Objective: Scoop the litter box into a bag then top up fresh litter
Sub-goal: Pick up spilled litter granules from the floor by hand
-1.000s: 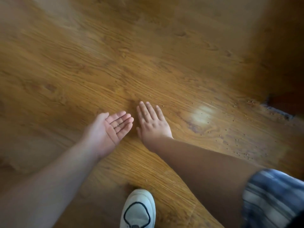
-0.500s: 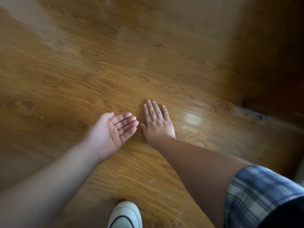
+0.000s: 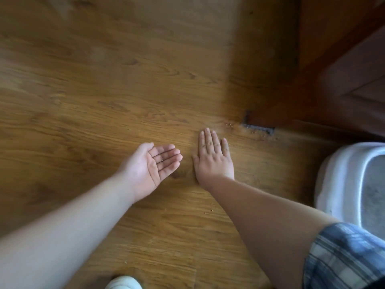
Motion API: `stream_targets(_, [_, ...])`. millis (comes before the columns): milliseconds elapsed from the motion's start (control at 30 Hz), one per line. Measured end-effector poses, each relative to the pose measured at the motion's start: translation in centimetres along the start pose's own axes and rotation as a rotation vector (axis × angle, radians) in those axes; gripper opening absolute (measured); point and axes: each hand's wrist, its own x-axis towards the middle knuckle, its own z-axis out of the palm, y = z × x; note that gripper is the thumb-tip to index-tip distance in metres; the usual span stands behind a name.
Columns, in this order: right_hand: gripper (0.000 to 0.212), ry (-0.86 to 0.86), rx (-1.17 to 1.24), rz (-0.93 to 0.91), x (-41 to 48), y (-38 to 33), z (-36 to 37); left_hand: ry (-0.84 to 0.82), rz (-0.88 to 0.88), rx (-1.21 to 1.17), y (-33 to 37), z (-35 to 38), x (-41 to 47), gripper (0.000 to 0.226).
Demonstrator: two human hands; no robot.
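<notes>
- Left hand (image 3: 151,166) cupped, palm up, fingers relaxed, a few litter grains (image 3: 160,161) on it;
- right hand (image 3: 212,158) flat on the wooden floor (image 3: 104,90), fingers straight;
- litter box (image 3: 341,178) near right.

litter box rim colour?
White, maybe very pale grey: the litter box rim shows at the right edge of the head view, grey litter inside.

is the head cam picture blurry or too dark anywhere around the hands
Head view: left hand bright and sharp, right hand shaded but clear; far floor smeared by blur; door corner dark; litter box soft and cut off at the right edge.
</notes>
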Motion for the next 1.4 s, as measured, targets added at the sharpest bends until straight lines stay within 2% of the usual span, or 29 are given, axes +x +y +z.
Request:
stream_targets(367, [0.065,-0.015,0.132,0.202,-5.6,5.9,1.1,-0.063,-0.093,0.04,-3.2,2.7,2.3,0.045])
stream_targets(600, [0.066,0.029,0.152,0.012,-2.3,3.7,-0.9,-0.047,-0.069,0.053,-3.1,3.0,2.5,0.045])
stream_targets(767, [0.068,-0.024,0.112,-0.068,2.9,1.7,-2.1,-0.015,-0.055,0.089,-2.8,2.3,2.7,0.047])
stream_targets(933, [0.067,-0.013,0.049,-0.012,4.4,4.9,-2.4,0.002,-0.076,0.086,-3.0,1.3,2.6,0.049])
stream_targets(1100, [0.065,0.021,0.039,0.071,2.1,9.7,-1.1,-0.034,-0.091,0.101,-3.7,2.5,3.2,0.049])
stream_targets(1267, [0.063,0.007,0.162,0.108,-2.0,10.9,-0.2,-0.1,-0.127,0.106,-4.8,5.7,3.9,0.048])
stream_targets(1400, [0.057,0.149,0.303,0.082,-3.5,12.1,-0.5,-0.121,-0.16,0.109,-6.1,8.1,4.6,0.048])
